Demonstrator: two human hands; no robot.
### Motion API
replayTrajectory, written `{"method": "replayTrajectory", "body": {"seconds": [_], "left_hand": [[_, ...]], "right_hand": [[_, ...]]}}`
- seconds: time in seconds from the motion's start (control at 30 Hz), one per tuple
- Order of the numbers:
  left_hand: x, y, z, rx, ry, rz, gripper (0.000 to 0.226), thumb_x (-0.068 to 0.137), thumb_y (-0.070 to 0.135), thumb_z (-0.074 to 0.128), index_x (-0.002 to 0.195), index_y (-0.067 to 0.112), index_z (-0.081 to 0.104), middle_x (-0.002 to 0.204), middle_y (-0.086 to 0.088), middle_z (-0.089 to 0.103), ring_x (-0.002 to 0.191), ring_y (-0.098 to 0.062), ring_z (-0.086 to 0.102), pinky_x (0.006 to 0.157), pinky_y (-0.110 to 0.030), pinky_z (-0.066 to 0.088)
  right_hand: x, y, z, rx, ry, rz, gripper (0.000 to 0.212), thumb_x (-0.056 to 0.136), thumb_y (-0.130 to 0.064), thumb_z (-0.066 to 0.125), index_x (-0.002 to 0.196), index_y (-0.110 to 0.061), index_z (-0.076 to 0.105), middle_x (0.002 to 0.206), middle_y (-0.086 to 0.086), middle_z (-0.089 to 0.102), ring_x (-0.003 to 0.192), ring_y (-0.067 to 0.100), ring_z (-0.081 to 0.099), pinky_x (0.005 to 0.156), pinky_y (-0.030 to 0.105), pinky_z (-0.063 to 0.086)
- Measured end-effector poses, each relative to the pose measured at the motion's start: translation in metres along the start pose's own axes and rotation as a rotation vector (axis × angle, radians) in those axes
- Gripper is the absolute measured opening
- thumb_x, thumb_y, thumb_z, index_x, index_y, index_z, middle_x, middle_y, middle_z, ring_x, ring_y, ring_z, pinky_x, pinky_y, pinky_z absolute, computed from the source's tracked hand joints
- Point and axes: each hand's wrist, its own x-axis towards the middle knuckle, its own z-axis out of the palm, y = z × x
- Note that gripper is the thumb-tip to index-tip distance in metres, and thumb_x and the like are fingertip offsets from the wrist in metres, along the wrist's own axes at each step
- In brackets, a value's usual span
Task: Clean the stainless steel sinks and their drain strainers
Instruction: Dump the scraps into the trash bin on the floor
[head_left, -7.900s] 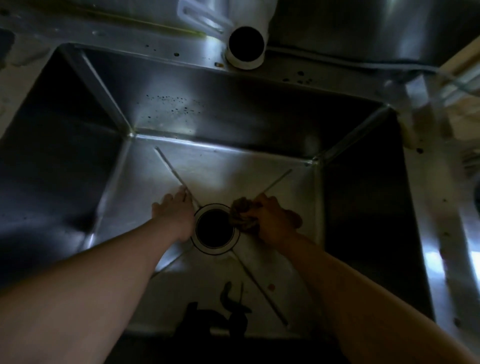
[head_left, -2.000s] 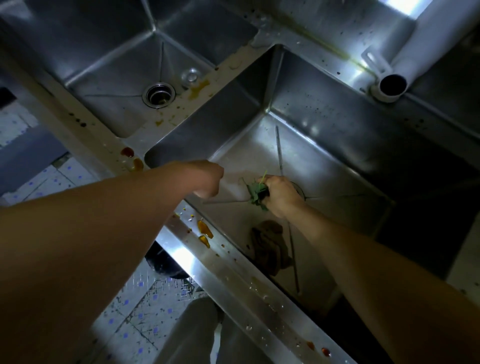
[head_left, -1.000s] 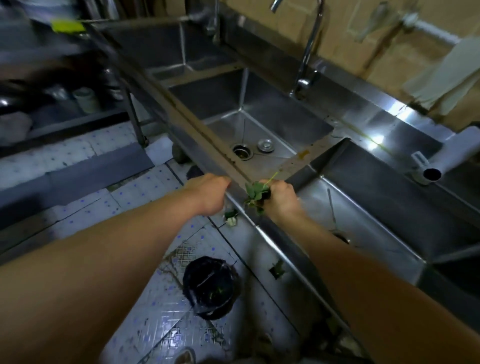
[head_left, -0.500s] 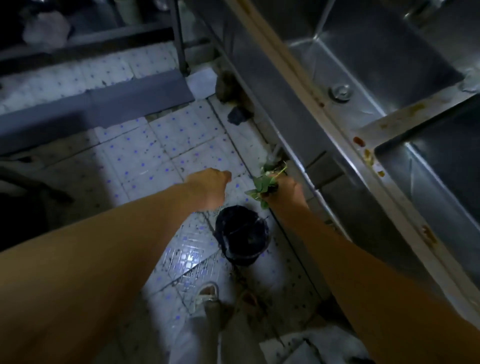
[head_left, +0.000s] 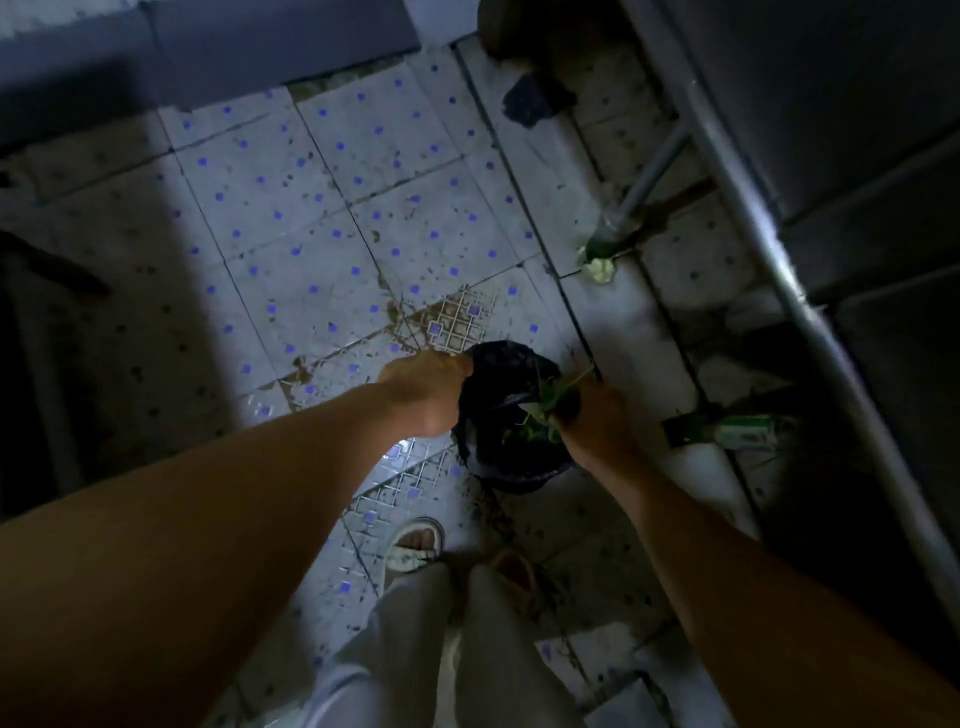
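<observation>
A: Green, leafy scraps — bunched in the right hand, fingers curled tight round the stems. Leaves poke out toward ten o'clock, over the mouth of the bin.

B: Which bin?

A: Small round one with a black bin liner, on the floor just ahead of the person's feet. The scraps sit directly above its opening; a few green bits show inside.

B: Left hand?

A: The left hand is at the bin's nine o'clock edge, knuckles up, fingers curled under. It touches the liner's rim, but whether it pinches the plastic I cannot tell; fingertips hidden.

B: Sink?

A: Only the steel front edge of the sink unit, a bright rail running from twelve o'clock down to four o'clock. Basins out of view. A steel leg stands on the floor at one o'clock.

B: Floor?

A: Pale tiles with blue dots, speckled with dirt. A pale crumpled scrap lies by the leg's foot. One sandalled foot at six o'clock, light trousers below it.
</observation>
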Motion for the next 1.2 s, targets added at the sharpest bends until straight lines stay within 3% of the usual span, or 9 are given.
{"method": "replayTrajectory", "body": {"seconds": [0.1,0.2,0.27,0.33,0.4,0.43,0.5,0.77,1.2], "left_hand": [[0.033,-0.003,0.036,0.006,-0.019,-0.007,0.051,0.091,0.014,0.051,0.140,0.023,0.038,0.137,-0.010,0.050,0.120,-0.030,0.053,0.091,-0.038,0.047],[0.064,-0.005,0.064,0.016,-0.031,-0.003,0.052,0.090,0.014,0.051,0.139,0.024,0.039,0.136,-0.010,0.051,0.120,-0.030,0.054,0.095,-0.040,0.048],[0.083,-0.005,0.080,0.036,-0.035,0.007,0.050,0.090,0.014,0.052,0.138,0.022,0.041,0.133,-0.011,0.053,0.117,-0.031,0.055,0.091,-0.040,0.050],[0.101,-0.005,0.093,0.048,-0.042,0.019,0.047,0.089,0.014,0.052,0.135,0.022,0.044,0.128,-0.012,0.056,0.113,-0.031,0.057,0.087,-0.041,0.050],[0.114,-0.005,0.105,0.059,-0.048,0.030,0.044,0.089,0.014,0.053,0.131,0.022,0.046,0.123,-0.011,0.059,0.110,-0.031,0.058,0.086,-0.041,0.052],[0.118,-0.005,0.108,0.060,-0.050,0.033,0.044,0.088,0.014,0.053,0.131,0.021,0.047,0.123,-0.011,0.059,0.110,-0.031,0.059,0.087,-0.041,0.052],[0.124,-0.004,0.113,0.057,-0.060,0.031,0.044,0.088,0.013,0.054,0.130,0.020,0.047,0.123,-0.012,0.059,0.110,-0.031,0.058,0.088,-0.042,0.052],[0.095,0.011,0.095,0.030,-0.072,0.035,0.047,0.088,0.014,0.054,0.133,0.019,0.044,0.126,-0.013,0.057,0.111,-0.032,0.058,0.088,-0.041,0.052],[-0.039,0.043,-0.020,-0.008,0.011,0.028,0.059,0.089,0.008,0.054,0.143,0.024,0.035,0.132,-0.009,0.054,0.115,-0.028,0.057,0.091,-0.039,0.051]], "right_hand": [[0.028,0.027,0.037,0.000,-0.019,0.048,0.013,0.092,-0.007,0.055,0.085,0.000,0.063,0.092,0.016,0.063,0.081,0.030,0.061,0.069,0.040,0.053],[0.054,0.054,0.071,-0.058,-0.010,0.089,0.030,0.091,-0.003,0.052,0.062,-0.011,0.047,0.067,0.004,0.050,0.057,0.016,0.044,0.048,0.025,0.032],[0.071,0.068,0.091,-0.060,-0.019,0.098,0.034,0.090,-0.001,0.049,0.059,-0.014,0.041,0.063,0.001,0.044,0.056,0.017,0.040,0.047,0.025,0.026],[0.085,0.079,0.109,-0.075,-0.071,0.095,0.027,0.091,-0.004,0.050,0.066,-0.013,0.048,0.076,0.008,0.055,0.074,0.027,0.051,0.055,0.026,0.036],[0.099,0.091,0.125,-0.037,-0.164,0.113,0.014,0.092,-0.009,0.057,0.105,-0.008,0.061,0.118,0.015,0.057,0.109,0.033,0.053,0.082,0.035,0.048],[0.104,0.094,0.131,-0.028,-0.230,0.122,0.039,0.091,-0.011,0.060,0.130,-0.011,0.053,0.135,0.015,0.048,0.123,0.034,0.047,0.097,0.038,0.045],[0.108,0.100,0.137,0.015,-0.338,0.126,0.063,0.090,-0.010,0.062,0.147,-0.021,0.035,0.148,0.011,0.035,0.133,0.034,0.038,0.109,0.041,0.037],[0.080,0.092,0.105,0.015,-0.310,0.125,0.074,0.085,-0.018,0.070,0.147,-0.018,0.029,0.147,0.011,0.032,0.134,0.031,0.035,0.106,0.036,0.038],[-0.036,0.009,-0.024,0.081,-0.178,0.077,0.073,0.085,-0.020,0.068,0.147,-0.019,0.030,0.151,0.013,0.027,0.137,0.032,0.032,0.109,0.042,0.037]]}}
